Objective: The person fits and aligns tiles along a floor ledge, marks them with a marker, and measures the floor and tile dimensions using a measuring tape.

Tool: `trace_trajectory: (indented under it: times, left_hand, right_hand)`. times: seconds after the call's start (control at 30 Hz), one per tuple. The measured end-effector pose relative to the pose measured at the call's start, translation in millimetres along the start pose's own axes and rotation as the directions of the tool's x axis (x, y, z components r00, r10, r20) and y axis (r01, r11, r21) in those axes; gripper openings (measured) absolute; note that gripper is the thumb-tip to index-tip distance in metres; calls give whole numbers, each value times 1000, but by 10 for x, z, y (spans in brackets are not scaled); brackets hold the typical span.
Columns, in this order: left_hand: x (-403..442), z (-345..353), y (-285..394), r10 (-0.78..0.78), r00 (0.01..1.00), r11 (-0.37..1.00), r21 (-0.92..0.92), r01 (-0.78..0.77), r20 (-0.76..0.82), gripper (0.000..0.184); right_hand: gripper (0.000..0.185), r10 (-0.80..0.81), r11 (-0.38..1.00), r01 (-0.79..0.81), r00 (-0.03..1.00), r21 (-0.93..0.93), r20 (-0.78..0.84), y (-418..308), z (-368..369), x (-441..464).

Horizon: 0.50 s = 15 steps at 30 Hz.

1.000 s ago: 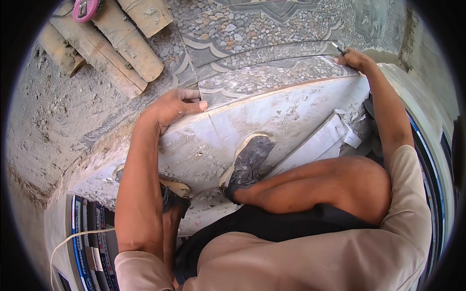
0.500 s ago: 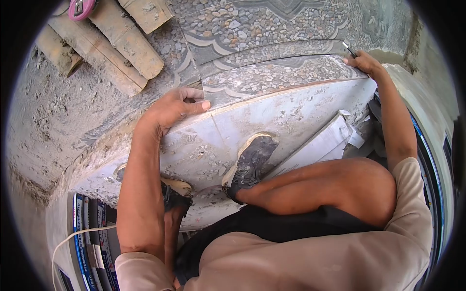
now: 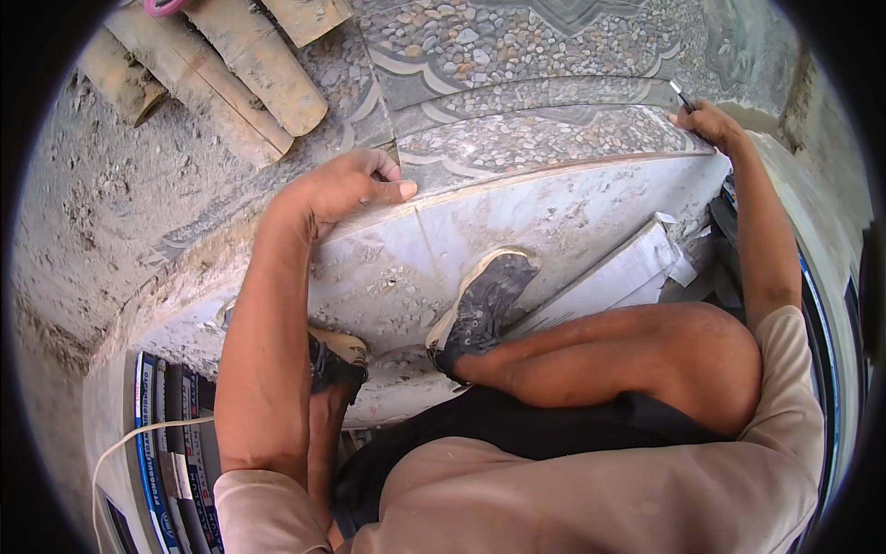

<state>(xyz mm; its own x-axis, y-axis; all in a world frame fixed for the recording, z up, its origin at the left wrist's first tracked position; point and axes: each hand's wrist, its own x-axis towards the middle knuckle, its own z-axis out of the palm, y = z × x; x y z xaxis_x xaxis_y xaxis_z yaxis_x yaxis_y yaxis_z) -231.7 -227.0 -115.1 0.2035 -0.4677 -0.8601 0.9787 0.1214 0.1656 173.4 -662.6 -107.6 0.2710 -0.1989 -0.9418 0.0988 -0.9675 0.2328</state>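
A cut strip of pebble-patterned floor tile (image 3: 544, 143) lies along the edge of the step, its near side by the raw edge. My left hand (image 3: 346, 189) pinches the strip's left end, thumb on the near edge and fingers curled behind. At the far right end, my right hand (image 3: 711, 125) holds a slim dark pen (image 3: 681, 96) with a white end pointing up and left. Some of its fingers rest against the strip's corner. Behind the strip is the laid pebble-patterned tile floor (image 3: 517, 46).
Dusty half-round clay-coloured pieces (image 3: 263, 74) lie at upper left, with part of a pink round object (image 3: 164, 6) above. My dusty shoes (image 3: 489, 291) stand on the lower step (image 3: 397, 295). A white carton (image 3: 609, 282) leans right; tile boxes (image 3: 175, 443) stand lower left beside a cable (image 3: 125, 441).
The view has shifted slightly, so the tile and both hands appear a little further right and higher. Both hands keep their places at the strip's ends.
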Motion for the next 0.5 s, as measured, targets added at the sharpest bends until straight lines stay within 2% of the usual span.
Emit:
trace_trajectory:
  times: [0.1,0.17,0.43,0.5]
  left_hand:
    - [4,-11,-1,14,1000,1000,-26,-13,20,30]
    - [-7,-16,25,-6,999,1000,-20,6,31,30]
    - [-3,-3,67,-27,1000,998,50,26,6,29]
    - [-6,-1,76,-11,999,999,46,9,42,30]
  right_hand:
    - [30,48,999,-48,999,-26,-10,-95,-2,9]
    - [29,104,992,-106,994,68,24,-141,-16,3]
    - [31,118,989,-121,992,82,48,-215,4,-15]
    - [31,119,989,-122,992,81,45,-150,20,15]
